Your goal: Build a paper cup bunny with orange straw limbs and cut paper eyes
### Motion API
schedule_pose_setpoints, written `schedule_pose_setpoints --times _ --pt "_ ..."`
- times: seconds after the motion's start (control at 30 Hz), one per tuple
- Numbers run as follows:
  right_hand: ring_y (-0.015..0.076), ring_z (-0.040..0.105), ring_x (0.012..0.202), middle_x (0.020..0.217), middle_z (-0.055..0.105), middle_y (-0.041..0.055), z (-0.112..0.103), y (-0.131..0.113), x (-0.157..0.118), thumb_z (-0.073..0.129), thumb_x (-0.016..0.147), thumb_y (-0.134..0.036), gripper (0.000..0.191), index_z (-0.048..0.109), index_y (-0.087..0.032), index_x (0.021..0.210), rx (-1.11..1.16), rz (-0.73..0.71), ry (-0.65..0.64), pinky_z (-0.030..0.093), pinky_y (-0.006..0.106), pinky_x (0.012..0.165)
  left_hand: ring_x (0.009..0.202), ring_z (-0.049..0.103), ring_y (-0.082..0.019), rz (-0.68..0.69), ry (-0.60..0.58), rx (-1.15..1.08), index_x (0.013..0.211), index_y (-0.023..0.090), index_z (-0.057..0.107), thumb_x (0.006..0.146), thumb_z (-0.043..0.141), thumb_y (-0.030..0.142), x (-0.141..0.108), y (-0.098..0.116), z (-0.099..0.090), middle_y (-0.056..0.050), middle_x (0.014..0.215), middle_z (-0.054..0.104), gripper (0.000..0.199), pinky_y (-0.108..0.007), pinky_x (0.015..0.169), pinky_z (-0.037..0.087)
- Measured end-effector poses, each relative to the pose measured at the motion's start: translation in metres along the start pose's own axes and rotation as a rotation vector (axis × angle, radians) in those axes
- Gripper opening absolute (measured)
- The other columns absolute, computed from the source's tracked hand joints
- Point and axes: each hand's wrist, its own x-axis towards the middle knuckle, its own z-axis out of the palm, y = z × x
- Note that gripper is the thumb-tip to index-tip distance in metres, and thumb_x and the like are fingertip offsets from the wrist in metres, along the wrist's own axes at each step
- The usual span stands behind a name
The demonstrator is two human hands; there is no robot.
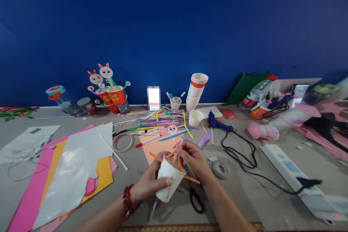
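Observation:
My left hand (152, 181) is wrapped round a white paper cup (169, 181), which tilts to the right above the table's front. Orange drinking straws (192, 179) stick out of the cup on both sides and at its mouth. At the rim, my right hand (192, 155) pinches a pale straw (178, 152) that reaches into the cup. An orange straw stands close to those fingertips. Beneath the cup, black-handled scissors (197, 201) lie partly hidden. Behind it is a peach sheet of paper (149, 148).
Coloured straws (152, 119) are heaped at the back, near stacked paper cups (196, 92). A blue glue gun (219, 122) trails its cord toward a power strip (290, 174) on the right. Coloured paper sheets (70, 166) cover the left; a tape roll (220, 169) lies beside my right wrist.

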Motion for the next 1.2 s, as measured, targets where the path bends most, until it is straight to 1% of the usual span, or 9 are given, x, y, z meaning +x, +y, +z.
schedule_pose_setpoints --times 0.13,0.23,0.3,0.47,0.57,0.73,0.9,1.03,1.2 --pt "0.0118 0.055 0.06 0.072 0.063 -0.0003 -0.005 -0.003 0.001 0.076 0.08 -0.052 0.035 0.068 -0.02 0.092 0.003 -0.031 -0.031 0.045 0.021 0.054 0.092 0.063 -0.02 -0.023 0.069 -0.055 0.135 0.029 0.048 0.073 0.084 0.042 0.0 0.0 -0.002 -0.005 0.113 0.066 0.073 -0.026 0.074 0.051" --pt "0.013 0.054 0.065 0.076 0.061 0.0004 -0.012 -0.01 0.0 0.071 0.084 -0.055 0.036 0.067 -0.019 0.088 -0.038 -0.136 -0.033 0.045 0.023 0.059 0.098 0.065 -0.025 -0.008 0.167 -0.093 0.138 0.028 0.046 0.07 0.085 0.045 0.0 0.002 -0.003 -0.01 0.126 0.063 0.08 -0.027 0.071 0.054" --pt "0.0132 0.052 0.066 0.076 0.058 -0.0002 -0.015 -0.016 -0.002 0.069 0.084 -0.055 0.036 0.064 -0.019 0.085 -0.095 -0.185 -0.096 0.043 0.023 0.059 0.1 0.066 -0.027 0.025 0.237 -0.097 0.142 0.028 0.044 0.071 0.083 0.046 0.001 0.005 -0.004 -0.012 0.129 0.063 0.083 -0.03 0.072 0.056" --pt "0.0132 0.054 0.066 0.076 0.059 -0.0007 -0.007 -0.023 -0.007 0.076 0.08 -0.034 0.021 0.061 -0.019 0.084 -0.363 -0.2 -0.172 0.043 0.023 0.06 0.121 0.058 -0.032 0.153 0.384 -0.063 0.14 0.027 0.05 0.07 0.084 0.044 0.002 0.009 -0.007 -0.011 0.141 0.056 0.079 -0.035 0.091 0.054" --pt "0.0139 0.057 0.065 0.075 0.061 0.0001 -0.003 -0.017 -0.007 0.069 0.084 -0.027 0.013 0.059 -0.019 0.082 -0.358 -0.222 -0.127 0.046 0.024 0.06 0.122 0.057 -0.034 0.167 0.385 -0.064 0.141 0.026 0.05 0.071 0.084 0.042 0.001 0.007 -0.009 -0.011 0.14 0.057 0.079 -0.037 0.093 0.054" --pt "0.0146 0.062 0.063 0.078 0.065 0.0016 -0.003 -0.009 -0.007 0.069 0.087 -0.027 0.013 0.059 -0.02 0.083 -0.216 -0.188 -0.113 0.05 0.025 0.058 0.121 0.059 -0.032 0.185 0.397 -0.092 0.14 0.028 0.051 0.072 0.083 0.04 0.001 0.002 -0.012 -0.01 0.139 0.059 0.076 -0.037 0.096 0.054" --pt "0.0171 0.067 0.068 0.081 0.069 0.0036 0.0 -0.01 -0.008 0.072 0.087 -0.03 0.016 0.061 -0.02 0.083 -0.212 -0.179 -0.077 0.054 0.028 0.062 0.124 0.057 -0.033 0.167 0.388 -0.107 0.14 0.029 0.05 0.073 0.083 0.038 0.001 0.006 -0.008 -0.009 0.14 0.058 0.075 -0.038 0.097 0.053" --pt "0.018 0.068 0.066 0.08 0.07 0.0046 0.003 -0.013 -0.009 0.073 0.086 -0.036 0.021 0.06 -0.02 0.081 -0.225 -0.176 -0.06 0.055 0.03 0.062 0.116 0.062 -0.033 0.163 0.367 -0.112 0.143 0.028 0.047 0.071 0.084 0.041 0.0 0.011 -0.005 -0.011 0.134 0.063 0.082 -0.039 0.093 0.056" --pt "0.0187 0.069 0.07 0.08 0.069 0.0036 0.002 -0.012 -0.008 0.074 0.085 -0.041 0.026 0.057 -0.021 0.086 -0.256 -0.16 -0.061 0.054 0.029 0.063 0.118 0.062 -0.031 0.166 0.359 -0.11 0.141 0.029 0.049 0.073 0.083 0.04 0.001 0.011 -0.006 -0.009 0.133 0.063 0.077 -0.04 0.099 0.053"
